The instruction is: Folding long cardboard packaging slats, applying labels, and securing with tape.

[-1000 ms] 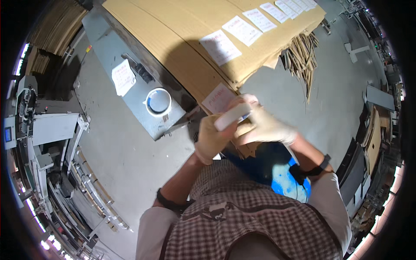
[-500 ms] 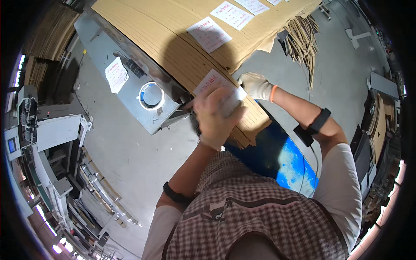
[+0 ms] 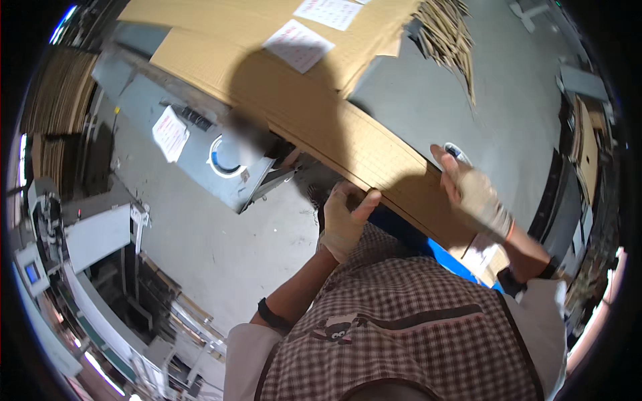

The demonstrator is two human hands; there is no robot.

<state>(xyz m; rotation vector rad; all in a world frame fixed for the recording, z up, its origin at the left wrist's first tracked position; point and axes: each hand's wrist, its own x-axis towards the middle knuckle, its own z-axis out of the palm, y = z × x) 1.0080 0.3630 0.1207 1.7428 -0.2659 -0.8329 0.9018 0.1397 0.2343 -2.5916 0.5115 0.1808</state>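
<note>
The cardboard sheet [image 3: 378, 157] slanted before the apron [image 3: 401, 347] — probably light, stiff, best taken by its long edges; left hand [image 3: 344, 224] pinched one, right hand [image 3: 476, 197] seemingly held a tape roll [image 3: 458, 152]

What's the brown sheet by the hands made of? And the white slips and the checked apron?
Brown sheet: probably cardboard, dull, with faint parallel lines across it.
White slips: likely paper, thin and flat, with print on them.
Apron: looks like matte woven cloth, draping softly over the body; which fibre, I can't tell.
</note>
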